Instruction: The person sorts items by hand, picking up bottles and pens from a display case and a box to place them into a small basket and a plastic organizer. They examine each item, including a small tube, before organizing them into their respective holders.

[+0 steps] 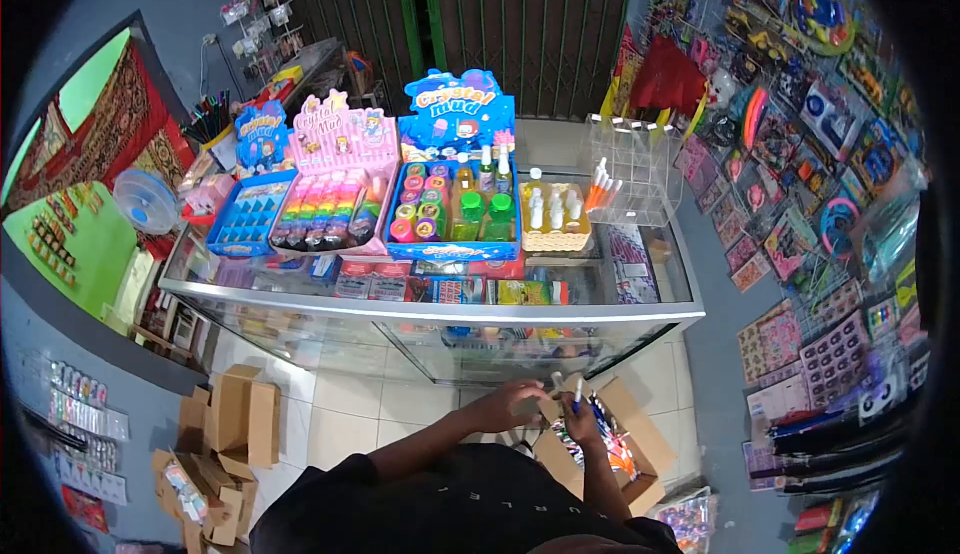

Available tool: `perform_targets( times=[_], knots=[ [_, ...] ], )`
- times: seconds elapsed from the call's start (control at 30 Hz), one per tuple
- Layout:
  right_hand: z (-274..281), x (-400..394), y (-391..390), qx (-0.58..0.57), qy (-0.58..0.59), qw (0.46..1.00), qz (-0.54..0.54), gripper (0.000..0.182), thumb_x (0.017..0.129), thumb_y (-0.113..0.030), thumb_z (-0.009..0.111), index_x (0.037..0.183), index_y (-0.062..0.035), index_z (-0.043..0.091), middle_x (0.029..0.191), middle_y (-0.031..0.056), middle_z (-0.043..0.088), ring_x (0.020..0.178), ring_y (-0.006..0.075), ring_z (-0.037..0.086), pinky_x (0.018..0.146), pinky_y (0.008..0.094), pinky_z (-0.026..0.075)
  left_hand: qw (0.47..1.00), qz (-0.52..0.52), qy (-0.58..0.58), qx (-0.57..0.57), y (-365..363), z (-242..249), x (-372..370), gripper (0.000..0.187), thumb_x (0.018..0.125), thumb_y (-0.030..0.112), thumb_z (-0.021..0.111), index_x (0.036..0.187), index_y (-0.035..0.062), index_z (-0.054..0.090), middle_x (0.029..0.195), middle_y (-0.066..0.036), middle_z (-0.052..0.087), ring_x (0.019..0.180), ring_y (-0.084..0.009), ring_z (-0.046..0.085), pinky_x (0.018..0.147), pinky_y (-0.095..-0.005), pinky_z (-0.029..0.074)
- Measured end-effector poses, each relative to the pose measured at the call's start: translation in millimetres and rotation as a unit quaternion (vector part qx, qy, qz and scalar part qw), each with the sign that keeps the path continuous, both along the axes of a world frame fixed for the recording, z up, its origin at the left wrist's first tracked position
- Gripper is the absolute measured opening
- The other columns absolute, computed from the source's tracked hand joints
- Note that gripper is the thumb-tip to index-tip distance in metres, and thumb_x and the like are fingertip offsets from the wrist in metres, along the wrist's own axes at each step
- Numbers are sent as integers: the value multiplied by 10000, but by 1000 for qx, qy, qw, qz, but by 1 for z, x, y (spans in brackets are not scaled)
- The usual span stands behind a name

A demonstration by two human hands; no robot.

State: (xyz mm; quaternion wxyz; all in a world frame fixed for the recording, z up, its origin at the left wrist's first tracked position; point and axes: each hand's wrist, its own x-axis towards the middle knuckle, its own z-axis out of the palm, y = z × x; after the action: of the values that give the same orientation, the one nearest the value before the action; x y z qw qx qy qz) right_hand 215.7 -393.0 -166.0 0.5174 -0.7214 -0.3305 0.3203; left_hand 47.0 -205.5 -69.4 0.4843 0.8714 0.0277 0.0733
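Over an open cardboard box [642,432], my right hand [582,424] is closed around a slim white-and-blue pen [578,391], which points up toward the counter. A small whitish, clear piece [558,380] shows just beside it, near the fingertips of both hands. My left hand [512,406] is held to the left of the box with its fingers apart, curved toward the right hand. Inside the box lie many colourful packaged items [615,446], partly covered by my right hand and forearm.
A glass display counter [440,312] stands ahead, topped by Crystal Mud boxes [455,251], a woven basket of small bottles [556,239] and a clear acrylic rack [630,179]. Opened cartons [215,454] sit at left. Hanging toys [800,204] cover the right wall.
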Motion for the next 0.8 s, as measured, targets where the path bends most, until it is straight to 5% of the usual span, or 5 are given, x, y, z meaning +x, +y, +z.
perform_targets(
  times=[0.2,0.3,0.37,0.5,0.8],
  knots=[
    [16,-40,56,-7,92,986,140,235,896,-118,576,1109,-21,592,1037,157,636,975,277,616,831,388,484,996,-25,-42,73,13,10,-18,531,889,465,637,1338,191,562,1474,-171,394,1349,-339,380,1105,-496,280],
    [17,-59,80,156,-192,938,244,283,922,-170,601,1168,-36,563,1121,108,583,1012,244,552,846,384,457,993,-6,-61,102,17,12,-42,521,912,451,603,1372,213,538,1467,-117,427,1318,-330,414,1085,-491,288],
    [2,-84,91,179,24,962,206,325,905,-183,614,1189,-38,549,1168,129,557,1057,271,532,868,400,447,996,13,-70,61,26,9,-55,526,918,445,596,1386,216,523,1466,-118,427,1300,-326,429,1082,-487,290],
    [38,-104,138,73,-116,957,255,319,878,-178,610,1161,-35,570,1101,143,596,1038,277,577,847,413,467,996,39,74,36,58,37,-91,502,936,390,587,1390,186,519,1429,-123,472,1287,-326,432,1078,-478,293],
    [113,-175,206,-12,-118,941,318,470,872,-333,679,1225,-40,574,1147,197,615,1094,358,589,881,457,461,959,245,-121,-71,117,19,-168,325,945,62,549,1263,60,616,1014,-146,677,863,-239,656,745,-331,518]
  ],
)
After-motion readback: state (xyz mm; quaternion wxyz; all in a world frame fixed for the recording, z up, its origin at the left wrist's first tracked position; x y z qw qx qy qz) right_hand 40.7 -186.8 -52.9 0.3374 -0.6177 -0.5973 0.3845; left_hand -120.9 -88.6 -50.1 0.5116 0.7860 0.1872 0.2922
